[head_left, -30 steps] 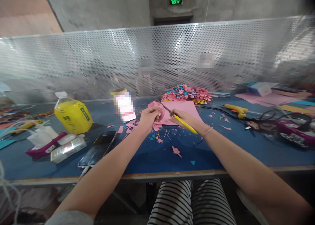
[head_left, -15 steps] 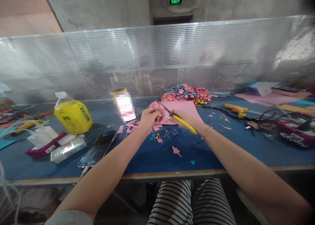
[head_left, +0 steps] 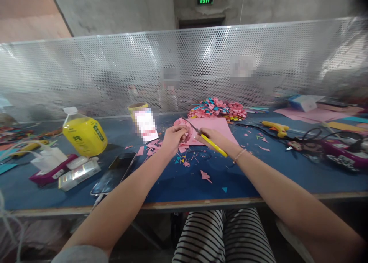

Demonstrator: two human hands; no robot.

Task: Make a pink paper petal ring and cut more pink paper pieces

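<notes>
My left hand point(head_left: 173, 139) is closed, its fingers pinching a pink paper flower point(head_left: 186, 132) with ruffled petals. In my right hand point(head_left: 212, 135) is a pair of scissors point(head_left: 214, 144) with yellow handles. Their dark blades point up and left, close beside the flower; whether they touch it I cannot tell. Behind both hands lies a flat sheet of pink paper point(head_left: 221, 125). Small pink, yellow and blue paper scraps point(head_left: 184, 159) are scattered below and to the left of my hands. A larger pink scrap point(head_left: 205, 176) lies nearer the table's front edge.
A heap of pink and blue paper flowers point(head_left: 215, 107) sits at the back. To the left are a yellow-liquid bottle point(head_left: 84, 134), a phone point(head_left: 115, 173), a power strip point(head_left: 51, 169) and a tape roll point(head_left: 138, 106). A yellow glue gun point(head_left: 275, 129) with cables lies right.
My right hand and the scissors have shifted very slightly left. My left hand keeps its hold on the flower in nearly the same place.
</notes>
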